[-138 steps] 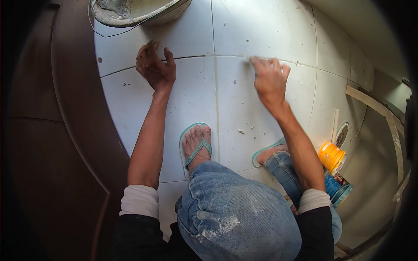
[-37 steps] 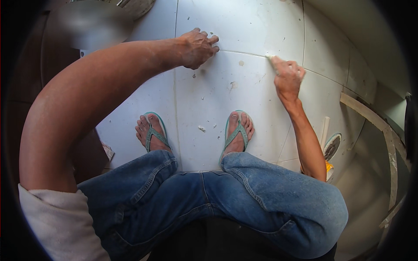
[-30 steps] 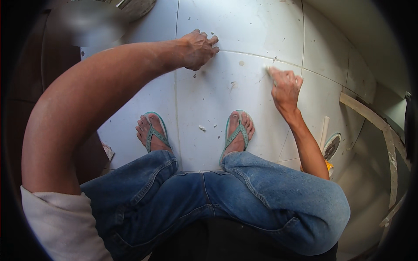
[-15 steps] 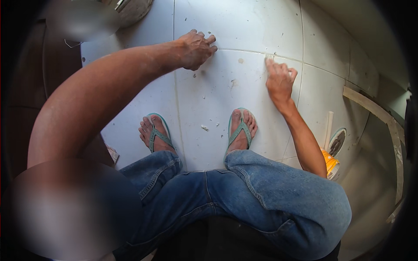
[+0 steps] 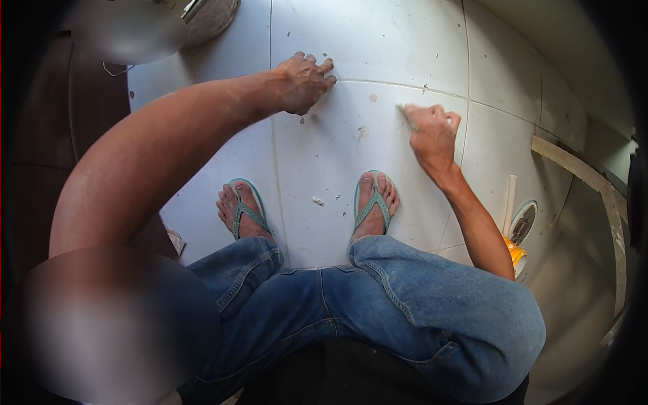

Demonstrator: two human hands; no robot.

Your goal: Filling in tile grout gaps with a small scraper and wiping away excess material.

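Note:
My left hand (image 5: 305,82) rests on the white floor tiles (image 5: 368,40) with its fingers bent and apart, holding nothing, just below a horizontal grout line. Right of it, my right hand (image 5: 432,131) is closed, its index finger pointing forward, around a small pale item at the fingertips, blurred and too small to name, close to that grout line (image 5: 378,83). Small white crumbs (image 5: 318,200) lie between my feet in green flip-flops.
A dirty bucket (image 5: 214,20) is at top left, partly blurred, beside dark brown panelling (image 5: 47,115). At right are a pale stick (image 5: 511,202), a round disc (image 5: 523,221), a yellow container (image 5: 514,251), long pale strips (image 5: 574,156) and a wall.
Earlier my left forearm pointed straight forward; it now slants across to the right. My right hand has moved back and forth near the grout line, most recently slightly toward me.

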